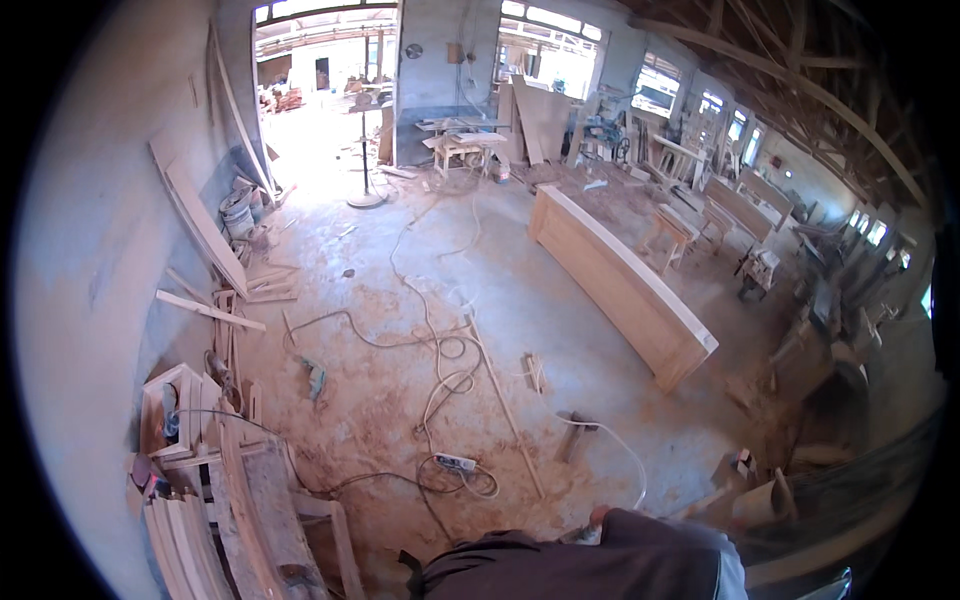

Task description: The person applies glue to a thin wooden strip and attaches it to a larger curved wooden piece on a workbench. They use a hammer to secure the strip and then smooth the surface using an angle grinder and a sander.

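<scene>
A dark sleeve [665, 550] crosses the lower edge of the head view. At its end a small part of my right hand [598, 516] shows; its fingers are mostly hidden. Just below the hand is a pale object [580, 535], too little of it visible to name. A white cable [635, 462] runs over the floor and passes out of sight behind the sleeve, close to this hand. My left hand is not in view. On the floor ahead lie a hammer-like tool [577, 425] with a dark head and a small piece of wood [535, 373].
A long wooden panel piece [620, 290] stands on the floor at right. Cables [440, 345], a power strip [455, 463], a green power tool [314, 378] and a long thin stick [505, 405] lie among shavings. Stacked boards [250, 500] fill the near left. A doorway [325, 110] opens at the back.
</scene>
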{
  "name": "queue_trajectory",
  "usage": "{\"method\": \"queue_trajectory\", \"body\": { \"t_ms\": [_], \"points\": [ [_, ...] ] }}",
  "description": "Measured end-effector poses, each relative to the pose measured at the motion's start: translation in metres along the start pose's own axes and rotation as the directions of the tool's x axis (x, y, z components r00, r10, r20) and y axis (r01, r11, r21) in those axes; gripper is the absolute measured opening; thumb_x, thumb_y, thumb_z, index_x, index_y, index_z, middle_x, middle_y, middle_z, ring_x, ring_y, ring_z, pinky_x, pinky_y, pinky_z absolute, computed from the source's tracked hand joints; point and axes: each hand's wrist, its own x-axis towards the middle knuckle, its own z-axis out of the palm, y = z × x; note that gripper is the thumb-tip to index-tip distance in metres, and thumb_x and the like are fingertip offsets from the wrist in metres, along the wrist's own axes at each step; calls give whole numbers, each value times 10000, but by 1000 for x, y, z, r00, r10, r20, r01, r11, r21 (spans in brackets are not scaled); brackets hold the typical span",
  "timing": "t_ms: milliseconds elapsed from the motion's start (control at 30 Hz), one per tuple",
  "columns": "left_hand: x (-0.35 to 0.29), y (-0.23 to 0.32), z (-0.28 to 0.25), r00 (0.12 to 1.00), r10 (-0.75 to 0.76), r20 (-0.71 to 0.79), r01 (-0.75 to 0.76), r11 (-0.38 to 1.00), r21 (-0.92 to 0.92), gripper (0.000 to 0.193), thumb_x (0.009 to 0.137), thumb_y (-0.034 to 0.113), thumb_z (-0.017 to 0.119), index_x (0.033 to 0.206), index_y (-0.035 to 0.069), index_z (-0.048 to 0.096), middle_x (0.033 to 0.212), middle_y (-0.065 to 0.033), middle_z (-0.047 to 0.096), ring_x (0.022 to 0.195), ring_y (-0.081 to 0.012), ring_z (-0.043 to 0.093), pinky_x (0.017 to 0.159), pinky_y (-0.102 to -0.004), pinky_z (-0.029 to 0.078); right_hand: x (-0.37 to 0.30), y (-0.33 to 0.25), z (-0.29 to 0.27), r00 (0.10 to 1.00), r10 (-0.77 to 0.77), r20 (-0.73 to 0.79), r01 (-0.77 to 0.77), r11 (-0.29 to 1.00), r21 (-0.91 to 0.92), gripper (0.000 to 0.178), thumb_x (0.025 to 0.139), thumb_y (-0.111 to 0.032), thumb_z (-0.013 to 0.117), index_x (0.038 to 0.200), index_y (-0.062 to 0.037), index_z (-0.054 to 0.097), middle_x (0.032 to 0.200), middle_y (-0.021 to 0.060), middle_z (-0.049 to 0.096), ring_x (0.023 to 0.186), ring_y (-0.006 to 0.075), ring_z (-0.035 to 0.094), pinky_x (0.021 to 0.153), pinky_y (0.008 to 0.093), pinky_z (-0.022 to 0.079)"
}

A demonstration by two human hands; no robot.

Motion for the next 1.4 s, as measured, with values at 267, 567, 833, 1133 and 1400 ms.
{"method": "queue_trajectory", "body": {
  "t_ms": [267,567,833,1133,1400],
  "points": [
    [-9,-8,-10,996,-83,6,84,995,-50,450,933,540,586,1154,163,689,1125,-158,709,1053,-356,657,908,-540,473,-4,36,7,999,48,-24,-47,998,33,402,784,-257,777,1121,-43,725,993,212,745,927,360,731,809,483,567],
    [6,-139,-51,955,-293,-47,267,918,-293,400,934,501,585,1080,146,698,1038,-163,737,968,-354,703,835,-529,524,-3,46,43,999,8,-40,-17,976,-217,331,787,-276,740,1006,-29,755,950,231,745,924,397,735,799,503,566],
    [-32,-312,-126,751,-654,-94,594,731,-335,366,935,467,584,1013,131,706,961,-168,762,893,-351,744,770,-518,570,3,-49,124,764,-639,-92,363,544,-757,295,837,-261,665,895,13,757,868,287,718,835,446,724,708,519,543],
    [-46,-344,-95,722,-603,-339,558,797,-229,417,1034,460,436,1049,141,704,1052,-212,750,1012,-459,700,898,-569,534,-184,-362,443,697,-601,392,711,650,-268,563,942,-286,731,1353,71,587,1185,193,674,1060,289,673,902,430,537],
    [-46,-335,-97,735,-586,-342,517,810,-277,353,1037,408,483,1056,122,689,1025,-216,754,938,-464,710,879,-571,549,-246,-436,590,811,-560,-169,515,820,-248,884,839,-327,795,1482,142,413,1473,270,525,1293,393,570,1098,471,454]
  ]
}}
